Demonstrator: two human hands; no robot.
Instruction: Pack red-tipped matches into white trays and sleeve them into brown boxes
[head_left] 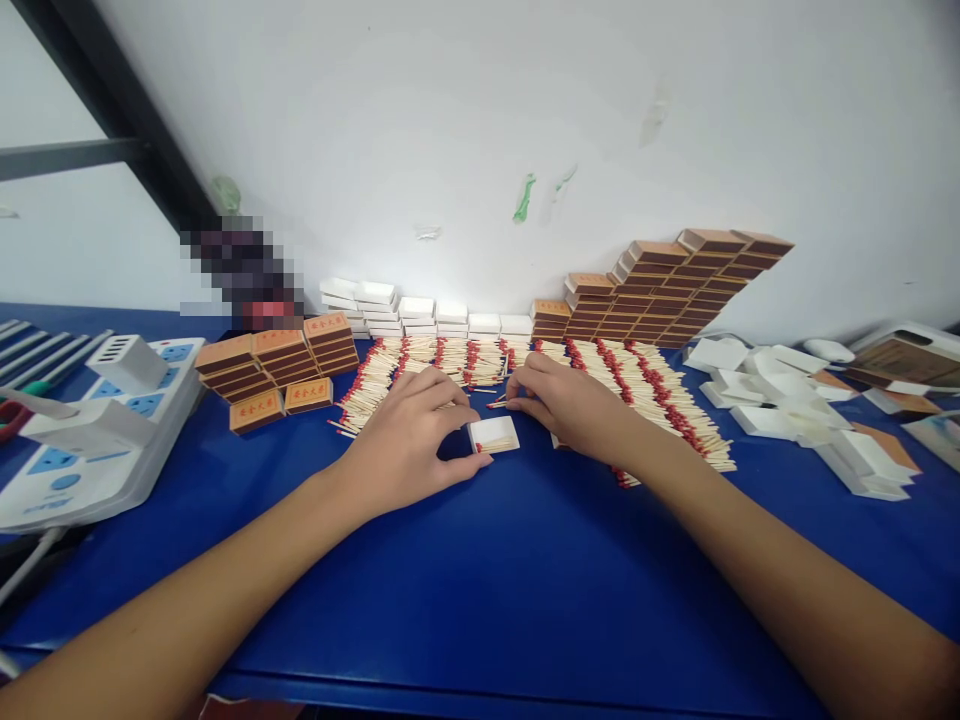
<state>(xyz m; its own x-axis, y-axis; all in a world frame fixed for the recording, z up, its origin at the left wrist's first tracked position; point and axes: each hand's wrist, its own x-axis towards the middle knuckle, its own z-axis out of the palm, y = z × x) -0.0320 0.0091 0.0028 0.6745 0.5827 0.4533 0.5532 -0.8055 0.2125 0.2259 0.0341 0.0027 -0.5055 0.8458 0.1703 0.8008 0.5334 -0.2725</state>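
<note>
My left hand [412, 435] grips the left end of a small white matchbox tray [496, 432] between thumb and fingers. A few matches lie in that tray along its near side. Just beyond it, my right hand [559, 400] is closed in a pinch on red-tipped matches [498, 404]; how many, I cannot tell. Rows of loose matches [660, 400] spread behind and beside both hands. Under my right hand, the edge of a small box [558, 442] peeks out, mostly hidden.
White trays [439, 318] stand stacked along the wall, beside tall piles of brown matchboxes [675, 290]. More matchboxes [277, 360] sit at left, near a power strip [135, 430]. Loose white trays [787, 390] are heaped at right on the blue table [480, 600].
</note>
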